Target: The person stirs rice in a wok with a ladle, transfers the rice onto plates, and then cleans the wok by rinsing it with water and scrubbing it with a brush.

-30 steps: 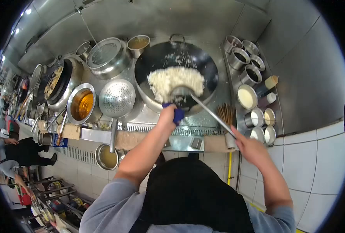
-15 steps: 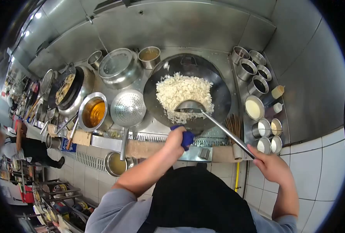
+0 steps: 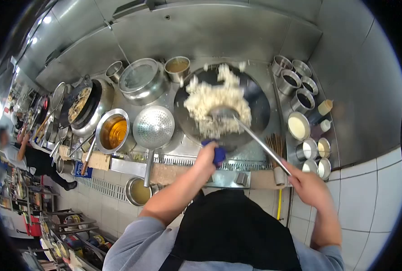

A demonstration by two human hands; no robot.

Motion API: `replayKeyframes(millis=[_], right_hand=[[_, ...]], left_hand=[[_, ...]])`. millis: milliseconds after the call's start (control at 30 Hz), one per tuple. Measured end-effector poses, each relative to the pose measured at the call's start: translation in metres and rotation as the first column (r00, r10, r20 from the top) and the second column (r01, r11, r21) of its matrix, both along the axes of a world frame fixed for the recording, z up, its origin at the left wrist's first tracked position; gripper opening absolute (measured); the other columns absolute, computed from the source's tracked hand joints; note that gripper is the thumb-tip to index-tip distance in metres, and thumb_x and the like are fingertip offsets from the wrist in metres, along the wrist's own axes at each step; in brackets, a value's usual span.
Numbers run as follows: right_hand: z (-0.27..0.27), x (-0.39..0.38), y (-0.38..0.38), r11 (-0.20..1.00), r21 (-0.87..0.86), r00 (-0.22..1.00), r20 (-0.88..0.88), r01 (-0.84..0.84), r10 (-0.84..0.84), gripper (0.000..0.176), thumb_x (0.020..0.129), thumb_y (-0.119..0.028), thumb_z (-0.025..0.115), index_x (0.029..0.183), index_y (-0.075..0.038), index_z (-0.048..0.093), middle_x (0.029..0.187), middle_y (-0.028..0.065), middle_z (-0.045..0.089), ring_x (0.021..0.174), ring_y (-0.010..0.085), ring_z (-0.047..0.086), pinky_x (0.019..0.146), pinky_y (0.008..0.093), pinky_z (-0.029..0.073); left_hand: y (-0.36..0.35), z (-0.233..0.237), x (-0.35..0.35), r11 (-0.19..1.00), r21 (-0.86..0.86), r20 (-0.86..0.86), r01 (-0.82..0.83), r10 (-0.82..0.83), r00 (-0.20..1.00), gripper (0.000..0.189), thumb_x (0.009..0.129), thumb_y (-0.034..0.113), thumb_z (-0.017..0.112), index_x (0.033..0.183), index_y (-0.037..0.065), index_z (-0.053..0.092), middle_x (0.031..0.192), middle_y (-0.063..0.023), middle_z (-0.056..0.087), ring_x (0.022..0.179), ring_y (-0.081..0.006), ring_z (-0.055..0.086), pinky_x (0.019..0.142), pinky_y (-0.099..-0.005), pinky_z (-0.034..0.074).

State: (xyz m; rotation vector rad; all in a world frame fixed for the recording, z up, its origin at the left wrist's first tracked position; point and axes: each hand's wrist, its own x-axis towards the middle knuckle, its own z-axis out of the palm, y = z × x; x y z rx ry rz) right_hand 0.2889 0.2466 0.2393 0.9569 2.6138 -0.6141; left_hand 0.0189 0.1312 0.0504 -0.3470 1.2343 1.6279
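Observation:
A dark wok (image 3: 258, 118) on the stove holds a heap of white, rice-like food (image 3: 217, 97), with pieces flying up toward its far rim. My left hand (image 3: 206, 159) is closed around a folded purple cloth (image 3: 219, 155) at the wok's near edge; any handle under the cloth is hidden. My right hand (image 3: 307, 183) grips the long metal handle of a ladle (image 3: 260, 141). The ladle's bowl, blurred by motion, is in the food.
To the left are a perforated strainer (image 3: 153, 127), a pot of amber liquid (image 3: 115, 132) and a lidded pot (image 3: 141, 81). Several seasoning containers (image 3: 299, 126) line the right side. A bamboo brush (image 3: 275, 147) stands at the stove's front. A person (image 3: 34, 158) stands far left.
The food has spread and been thrown up toward the wok's far side. The ladle's bowl has shifted slightly up and right. My right hand has moved a little left.

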Motion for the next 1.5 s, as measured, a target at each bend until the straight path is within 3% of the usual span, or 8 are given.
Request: replayKeyframes(millis=[133,367,600,800,1100,1200,1300,1500], right_hand=[[-0.002,0.006,0.015,0.995,-0.066,0.992,0.092,-0.081,0.087,0.055,0.092,-0.022,0.051,0.141,-0.038,0.033,0.080,0.0198,0.063,0.071,0.0381,0.061,0.066,0.0442,0.048],[-0.099,-0.061,0.010,0.945,0.327,0.996,-0.070,-0.030,0.056,0.050,0.093,-0.026,0.048,0.142,-0.027,0.034,0.074,0.0183,0.062,0.067,0.0365,0.062,0.060,0.0481,0.048],[-0.014,-0.013,0.007,0.993,0.090,0.997,0.038,-0.073,0.070,0.055,0.092,-0.024,0.049,0.144,-0.029,0.030,0.075,0.0212,0.062,0.069,0.0388,0.062,0.062,0.0496,0.048],[-0.115,-0.099,0.024,0.994,0.092,0.997,0.065,-0.057,0.051,0.066,0.090,-0.020,0.049,0.147,-0.029,0.017,0.082,0.0296,0.061,0.076,0.0439,0.061,0.070,0.0510,0.046],[-0.037,-0.053,0.010,0.986,-0.097,0.966,0.209,-0.133,0.150,0.078,0.080,-0.012,0.049,0.148,-0.030,0.014,0.089,0.0321,0.061,0.080,0.0450,0.062,0.074,0.0489,0.048],[-0.106,-0.106,0.030,0.984,0.001,0.984,0.009,-0.178,0.178,0.077,0.081,-0.010,0.047,0.148,-0.029,0.014,0.088,0.0311,0.061,0.079,0.0428,0.063,0.072,0.0493,0.048],[-0.098,-0.148,0.014,0.960,-0.230,0.985,0.101,0.160,-0.139,0.076,0.081,-0.009,0.046,0.148,-0.027,0.015,0.084,0.0303,0.061,0.075,0.0430,0.062,0.069,0.0501,0.047],[-0.062,-0.030,0.005,0.975,0.134,0.936,0.328,-0.175,0.123,0.078,0.082,-0.007,0.046,0.149,-0.019,0.009,0.080,0.0263,0.063,0.072,0.0387,0.064,0.065,0.0496,0.048]], left_hand=[[-0.003,0.041,0.004,1.000,0.021,0.031,0.002,-0.003,1.000,0.010,0.082,0.015,0.050,0.089,0.008,0.048,0.070,-0.0070,0.053,0.052,-0.0198,0.052,0.038,-0.0336,0.036],[-0.016,-0.039,0.010,0.989,-0.040,-0.166,0.141,-0.145,0.975,0.029,0.076,0.004,0.049,0.105,0.002,0.054,0.083,-0.0087,0.060,0.065,-0.0217,0.059,0.057,-0.0339,0.050],[0.035,-0.030,-0.046,0.996,0.015,-0.094,0.091,-0.089,0.992,0.011,0.081,0.016,0.053,0.088,0.007,0.051,0.067,-0.0065,0.055,0.052,-0.0213,0.054,0.042,-0.0333,0.040],[0.052,-0.054,-0.041,0.998,0.038,-0.127,0.050,-0.045,0.991,0.012,0.081,0.014,0.053,0.090,0.005,0.053,0.072,-0.0088,0.057,0.054,-0.0221,0.056,0.045,-0.0356,0.044],[0.055,-0.056,-0.043,0.998,0.022,-0.236,-0.060,0.064,0.970,0.015,0.080,0.007,0.053,0.090,-0.002,0.056,0.079,-0.0088,0.057,0.065,-0.0213,0.058,0.057,-0.0346,0.049],[0.060,-0.069,-0.046,0.998,0.040,-0.227,-0.042,0.050,0.973,0.013,0.080,0.007,0.053,0.089,-0.001,0.055,0.076,-0.0099,0.057,0.062,-0.0219,0.059,0.052,-0.0350,0.049],[0.060,-0.068,-0.047,0.998,0.054,-0.228,-0.035,0.046,0.973,0.008,0.081,0.007,0.052,0.086,0.001,0.054,0.074,-0.0105,0.057,0.057,-0.0220,0.059,0.046,-0.0344,0.049],[0.051,-0.048,-0.044,0.991,0.115,-0.190,-0.073,0.094,0.977,0.009,0.080,0.007,0.053,0.088,0.002,0.054,0.073,-0.0091,0.055,0.055,-0.0215,0.057,0.046,-0.0341,0.048]])
